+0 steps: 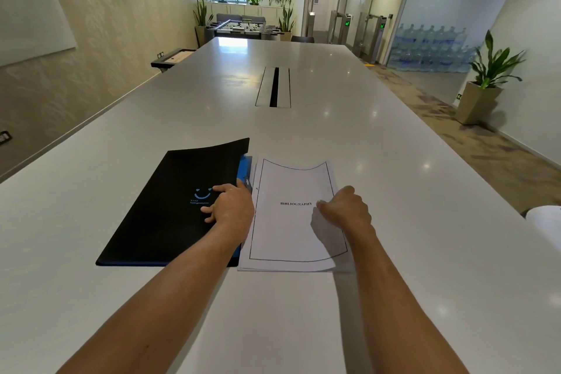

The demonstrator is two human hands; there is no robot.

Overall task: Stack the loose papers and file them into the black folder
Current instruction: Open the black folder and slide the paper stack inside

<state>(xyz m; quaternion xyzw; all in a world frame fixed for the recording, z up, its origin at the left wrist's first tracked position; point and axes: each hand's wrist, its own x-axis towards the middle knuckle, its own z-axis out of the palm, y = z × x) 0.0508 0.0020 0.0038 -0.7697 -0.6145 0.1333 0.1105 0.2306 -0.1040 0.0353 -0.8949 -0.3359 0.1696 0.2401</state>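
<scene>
Black folder (170, 206) lies open on white surface (394, 161), blue inner edge showing along its right side. Paper stack (288, 231) sits just beside it on the right, touching; top sheet reads "BIBLIOGRAPHY" w/ a ruled border, far edge curled up. Left hand (232, 206) rests on the folder near the spine, fingers spread, grip released, not grasping anything. Right hand (347, 209) sits on the stack's right edge, grip loosely clenched, thumb on the top sheet.
</scene>
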